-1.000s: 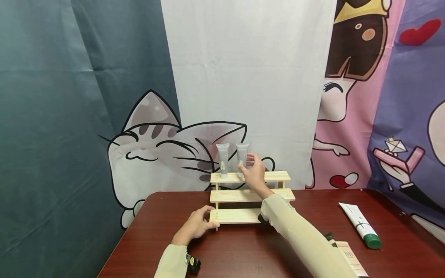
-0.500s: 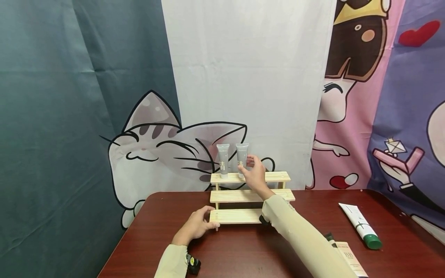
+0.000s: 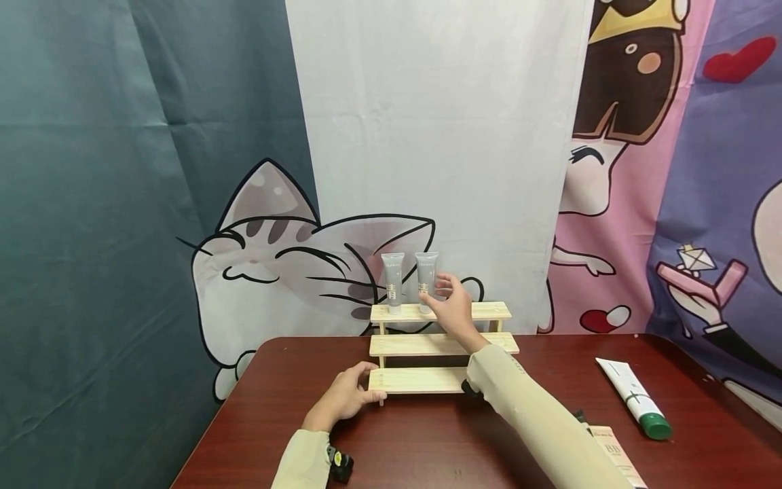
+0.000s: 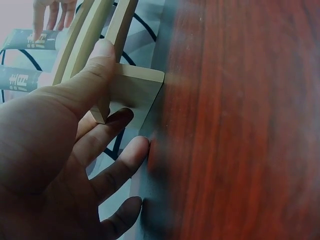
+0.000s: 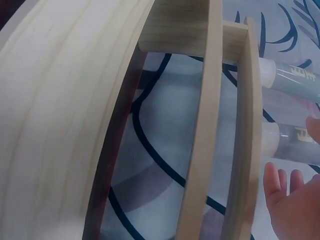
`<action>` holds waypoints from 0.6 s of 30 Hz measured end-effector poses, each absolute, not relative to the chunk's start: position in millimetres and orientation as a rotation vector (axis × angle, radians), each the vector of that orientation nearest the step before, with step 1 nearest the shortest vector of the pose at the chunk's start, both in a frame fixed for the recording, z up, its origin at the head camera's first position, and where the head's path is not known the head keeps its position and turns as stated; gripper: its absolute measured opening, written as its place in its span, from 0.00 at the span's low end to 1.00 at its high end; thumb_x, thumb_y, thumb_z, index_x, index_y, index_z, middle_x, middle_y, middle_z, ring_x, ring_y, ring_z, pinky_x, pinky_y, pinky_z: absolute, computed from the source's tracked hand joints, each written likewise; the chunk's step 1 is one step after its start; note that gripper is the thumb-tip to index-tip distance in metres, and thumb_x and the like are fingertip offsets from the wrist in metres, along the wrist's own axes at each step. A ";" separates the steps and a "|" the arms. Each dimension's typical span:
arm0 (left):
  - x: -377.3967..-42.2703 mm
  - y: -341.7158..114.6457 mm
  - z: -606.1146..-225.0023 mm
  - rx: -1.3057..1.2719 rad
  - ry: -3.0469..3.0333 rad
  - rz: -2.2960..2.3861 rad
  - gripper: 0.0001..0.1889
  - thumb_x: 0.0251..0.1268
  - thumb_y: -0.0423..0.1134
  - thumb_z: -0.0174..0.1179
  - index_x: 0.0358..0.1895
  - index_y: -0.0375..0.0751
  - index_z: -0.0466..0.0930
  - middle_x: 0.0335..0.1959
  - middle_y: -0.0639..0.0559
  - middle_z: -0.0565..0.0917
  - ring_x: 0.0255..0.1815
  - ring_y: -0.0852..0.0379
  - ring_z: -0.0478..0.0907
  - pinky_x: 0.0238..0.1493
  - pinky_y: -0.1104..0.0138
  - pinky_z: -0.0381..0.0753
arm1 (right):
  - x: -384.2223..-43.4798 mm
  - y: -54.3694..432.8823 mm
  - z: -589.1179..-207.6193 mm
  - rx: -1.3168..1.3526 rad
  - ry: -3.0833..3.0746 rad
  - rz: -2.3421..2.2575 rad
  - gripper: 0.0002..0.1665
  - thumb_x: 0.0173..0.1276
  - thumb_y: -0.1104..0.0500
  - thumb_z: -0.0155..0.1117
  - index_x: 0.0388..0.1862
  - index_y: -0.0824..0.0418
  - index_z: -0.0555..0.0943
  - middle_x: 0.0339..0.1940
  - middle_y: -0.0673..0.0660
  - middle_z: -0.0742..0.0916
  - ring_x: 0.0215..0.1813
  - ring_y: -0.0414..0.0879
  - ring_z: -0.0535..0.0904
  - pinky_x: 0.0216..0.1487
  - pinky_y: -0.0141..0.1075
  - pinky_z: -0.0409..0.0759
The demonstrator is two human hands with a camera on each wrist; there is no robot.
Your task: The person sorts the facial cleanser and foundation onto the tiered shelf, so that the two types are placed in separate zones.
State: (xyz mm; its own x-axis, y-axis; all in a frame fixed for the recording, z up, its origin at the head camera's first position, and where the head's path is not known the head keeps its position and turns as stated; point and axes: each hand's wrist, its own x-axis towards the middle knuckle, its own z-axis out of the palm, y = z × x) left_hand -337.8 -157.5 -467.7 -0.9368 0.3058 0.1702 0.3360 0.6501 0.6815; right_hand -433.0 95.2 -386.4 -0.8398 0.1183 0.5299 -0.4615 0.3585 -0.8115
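A three-tier wooden display stand (image 3: 415, 345) stands on the table. Two grey squeeze tubes are upright on their white caps on its top shelf: the left tube (image 3: 394, 280) and the right tube (image 3: 426, 270). My right hand (image 3: 453, 307) is just right of the right tube, its fingers parted and off the tube. In the head view the thumb tip overlaps the tube's lower part, perhaps touching it. My left hand (image 3: 343, 395) pinches the left end of the bottom shelf, thumb in front; the left wrist view shows the thumb (image 4: 102, 55) against the wood.
At the right of the brown table (image 3: 275, 380) lies a white tube with a green cap (image 3: 632, 399). Nearer, a beige box marked BB (image 3: 613, 451) and a dark-ended item lie partly behind my right sleeve (image 3: 525, 411). A printed curtain (image 3: 452, 136) hangs behind.
My right hand has loosened from the right tube and shifted slightly right, its fingers spreading away. The tube stays standing on the top shelf. My left hand has not moved.
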 end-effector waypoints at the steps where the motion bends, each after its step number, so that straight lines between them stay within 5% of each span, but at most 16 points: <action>1: -337.6 -157.5 -467.6 -0.547 -2.819 -1.172 0.32 0.54 0.48 0.74 0.60 0.37 0.75 0.31 0.51 0.77 0.25 0.59 0.70 0.29 0.66 0.71 | -431.4 96.7 -385.6 0.301 -2.125 1.507 0.35 0.59 0.53 0.77 0.63 0.62 0.74 0.52 0.62 0.82 0.53 0.57 0.81 0.52 0.49 0.79; 18: -336.6 -157.6 -466.0 -0.563 -2.819 -1.103 0.31 0.55 0.50 0.74 0.59 0.39 0.75 0.38 0.49 0.81 0.35 0.55 0.73 0.39 0.59 0.74 | -406.3 121.5 -383.2 0.336 -2.241 1.507 0.38 0.62 0.54 0.75 0.68 0.60 0.72 0.59 0.63 0.83 0.60 0.62 0.78 0.52 0.52 0.79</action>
State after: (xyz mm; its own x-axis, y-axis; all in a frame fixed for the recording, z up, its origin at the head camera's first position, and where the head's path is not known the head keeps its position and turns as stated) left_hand -336.6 -157.6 -466.0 -0.9313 0.3120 0.1882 0.3568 0.6769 0.6438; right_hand -406.3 121.5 -383.2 -0.8839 0.0316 0.4667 -0.4203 0.3844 -0.8219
